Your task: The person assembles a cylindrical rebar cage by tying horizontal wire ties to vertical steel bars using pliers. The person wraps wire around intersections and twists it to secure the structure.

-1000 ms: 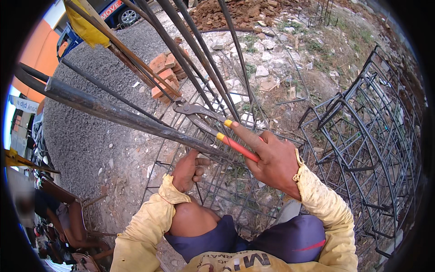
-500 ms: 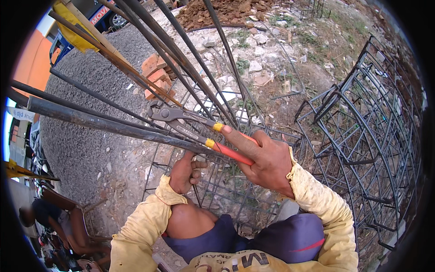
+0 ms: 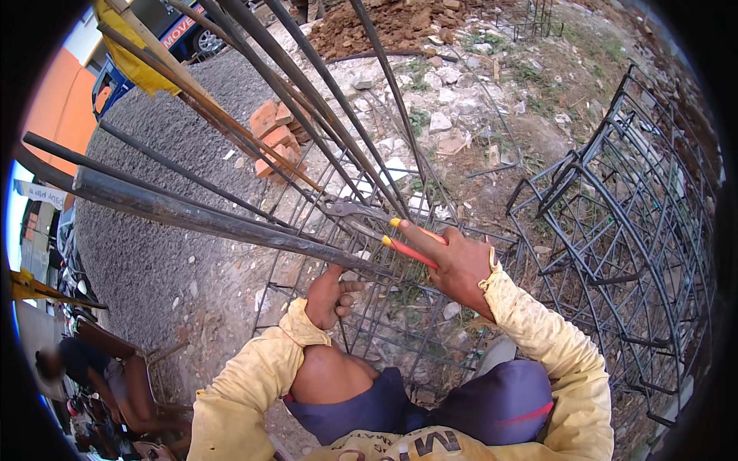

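Observation:
My right hand (image 3: 461, 265) grips pliers (image 3: 369, 219) with red and yellow handles, the steel jaws set against the dark steel rods (image 3: 231, 223) of a rebar cage. Lower down, my left hand (image 3: 329, 296) is closed around a thin crossing bar of the cage under the thick rod. Both arms wear yellow sleeves. My knees in dark blue trousers sit just below the hands. What the jaws bite on is hidden by the rods.
Finished rebar cages (image 3: 615, 253) lie stacked on the right. A pile of red bricks (image 3: 273, 138) sits on grey gravel (image 3: 146, 253) behind the rods. Rubble and dirt cover the far ground. A person (image 3: 100, 376) sits at the lower left.
The view has tilted slightly, so the rods, pliers and both hands sit a little lower and to the right. My grip on the pliers and the bar is unchanged.

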The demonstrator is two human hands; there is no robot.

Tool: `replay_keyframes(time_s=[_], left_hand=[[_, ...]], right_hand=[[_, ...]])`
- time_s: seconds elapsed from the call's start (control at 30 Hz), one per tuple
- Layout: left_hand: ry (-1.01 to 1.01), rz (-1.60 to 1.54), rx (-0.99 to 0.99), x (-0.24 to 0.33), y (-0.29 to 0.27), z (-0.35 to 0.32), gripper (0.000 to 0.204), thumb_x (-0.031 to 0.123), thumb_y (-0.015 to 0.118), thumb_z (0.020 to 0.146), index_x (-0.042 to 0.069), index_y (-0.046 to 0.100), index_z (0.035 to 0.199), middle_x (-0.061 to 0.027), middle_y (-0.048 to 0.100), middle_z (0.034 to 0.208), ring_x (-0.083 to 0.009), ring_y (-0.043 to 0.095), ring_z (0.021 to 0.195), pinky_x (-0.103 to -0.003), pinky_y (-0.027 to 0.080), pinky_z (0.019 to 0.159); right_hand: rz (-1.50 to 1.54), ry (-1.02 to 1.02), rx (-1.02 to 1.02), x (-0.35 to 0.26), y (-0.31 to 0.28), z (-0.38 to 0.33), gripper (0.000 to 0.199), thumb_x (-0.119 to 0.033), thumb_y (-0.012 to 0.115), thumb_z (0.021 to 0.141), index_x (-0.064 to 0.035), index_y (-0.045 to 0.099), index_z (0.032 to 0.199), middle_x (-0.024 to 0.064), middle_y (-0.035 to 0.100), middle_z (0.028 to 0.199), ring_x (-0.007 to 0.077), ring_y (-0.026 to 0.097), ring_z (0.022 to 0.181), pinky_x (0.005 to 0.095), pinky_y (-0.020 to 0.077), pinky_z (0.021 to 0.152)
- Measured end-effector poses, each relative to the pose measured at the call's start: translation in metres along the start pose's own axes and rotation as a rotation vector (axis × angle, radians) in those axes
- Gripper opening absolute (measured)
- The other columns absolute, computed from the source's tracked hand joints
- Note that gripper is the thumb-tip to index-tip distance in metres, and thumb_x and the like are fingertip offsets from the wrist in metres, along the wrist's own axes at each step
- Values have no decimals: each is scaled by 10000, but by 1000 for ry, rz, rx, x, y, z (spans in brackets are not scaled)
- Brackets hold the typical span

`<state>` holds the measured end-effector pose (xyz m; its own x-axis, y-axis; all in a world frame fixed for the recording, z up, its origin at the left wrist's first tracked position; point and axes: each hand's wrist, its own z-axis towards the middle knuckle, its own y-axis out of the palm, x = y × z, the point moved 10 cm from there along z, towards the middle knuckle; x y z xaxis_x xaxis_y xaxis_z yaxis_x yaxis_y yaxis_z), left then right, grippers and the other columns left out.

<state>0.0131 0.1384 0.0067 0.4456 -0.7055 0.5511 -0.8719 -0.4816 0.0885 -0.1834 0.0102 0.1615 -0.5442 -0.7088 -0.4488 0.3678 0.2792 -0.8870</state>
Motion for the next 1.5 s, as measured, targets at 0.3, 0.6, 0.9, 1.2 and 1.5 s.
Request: replay_keyframes(time_s=[0.3,0.6,0.9,1.2,1.5], left_hand=[[-35,-7,-14,-5,1,8,555,640,487,942,194,556,1265,-17,569,876,-69,334,524,-213,243,420],[2,-31,27,1,7,14,446,605,584,919,177,591,1043,2,572,783,-59,341,501,-221,244,413],[77,-114,-48,13,17,24,395,538,634,921,156,552,860,3,556,733,-51,335,477,-221,226,388],[78,-60,2,11,8,24,416,564,638,909,159,559,853,23,542,691,-47,311,454,-220,215,391],[81,-62,-41,10,10,25,432,562,645,906,146,571,819,24,563,694,-44,330,454,-226,244,395]], right_hand=[[14,-38,99,-14,-24,-3,727,-175,682,835,-369,412,1481,148,610,860,343,665,660,448,531,566],[5,88,-136,7,1,-2,733,-189,665,867,-340,345,1509,201,627,938,399,694,780,455,560,620],[372,22,548,59,-39,-47,736,-48,722,760,-246,509,1436,109,639,842,272,638,649,399,516,578],[7,96,159,67,-20,29,670,-140,669,841,-356,468,1444,160,647,870,350,676,724,452,545,637],[-44,115,80,67,-11,30,706,-137,661,841,-391,432,1459,150,629,867,366,678,740,458,557,656]])
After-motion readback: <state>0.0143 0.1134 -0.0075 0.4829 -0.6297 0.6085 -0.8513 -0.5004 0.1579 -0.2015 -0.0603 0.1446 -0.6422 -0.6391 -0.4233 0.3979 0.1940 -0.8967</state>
